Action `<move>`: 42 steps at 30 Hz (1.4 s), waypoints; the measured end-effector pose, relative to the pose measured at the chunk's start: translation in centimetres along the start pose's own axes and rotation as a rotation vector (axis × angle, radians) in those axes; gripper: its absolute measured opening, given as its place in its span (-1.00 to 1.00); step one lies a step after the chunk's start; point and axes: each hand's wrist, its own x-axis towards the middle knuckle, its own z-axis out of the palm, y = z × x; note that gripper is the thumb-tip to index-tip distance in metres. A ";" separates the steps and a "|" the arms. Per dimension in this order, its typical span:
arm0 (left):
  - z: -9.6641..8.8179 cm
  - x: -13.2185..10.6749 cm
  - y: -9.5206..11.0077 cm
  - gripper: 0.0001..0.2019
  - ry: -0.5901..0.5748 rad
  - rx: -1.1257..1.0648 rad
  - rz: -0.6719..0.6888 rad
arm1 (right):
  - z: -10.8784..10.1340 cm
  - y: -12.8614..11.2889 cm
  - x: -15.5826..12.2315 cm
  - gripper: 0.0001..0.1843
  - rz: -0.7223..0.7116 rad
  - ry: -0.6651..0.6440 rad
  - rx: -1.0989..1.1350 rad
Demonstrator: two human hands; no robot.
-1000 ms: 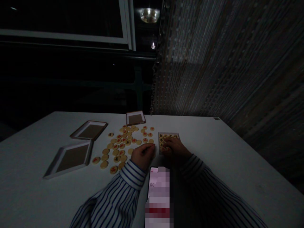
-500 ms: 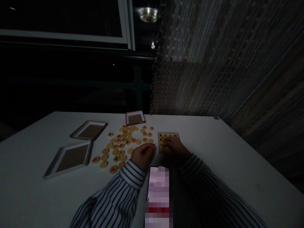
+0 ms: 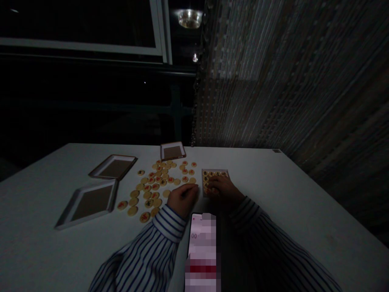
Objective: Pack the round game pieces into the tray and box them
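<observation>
My right hand [image 3: 223, 188] reaches over a small shallow box [image 3: 202, 184], its fingers bent and pressed down on a Chinese chess piece inside. Rows of round wooden pieces with black characters [image 3: 212, 174] show along the box's far and left sides; the hand covers the rest. Just left of the box, my left hand [image 3: 183, 199] is closed, thumb and fingers pinched together; what they hold, if anything, is too dark to make out. Left of that hand many loose Chinese chess pieces [image 3: 155, 186] lie scattered, some showing red or black characters, others blank side up.
Three shallow box parts lie around the loose pieces: one near left [image 3: 113, 202], one behind it [image 3: 133, 162], one at the far edge [image 3: 184, 155]. A lit phone [image 3: 202, 243] lies between my forearms on the white table [image 3: 288, 202]. A string curtain [image 3: 258, 81] hangs beyond.
</observation>
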 end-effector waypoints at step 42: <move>0.4 -0.3 -0.9 -0.82 -0.141 0.254 0.270 | -0.9 -1.1 -0.6 -0.86 0.148 0.275 -0.132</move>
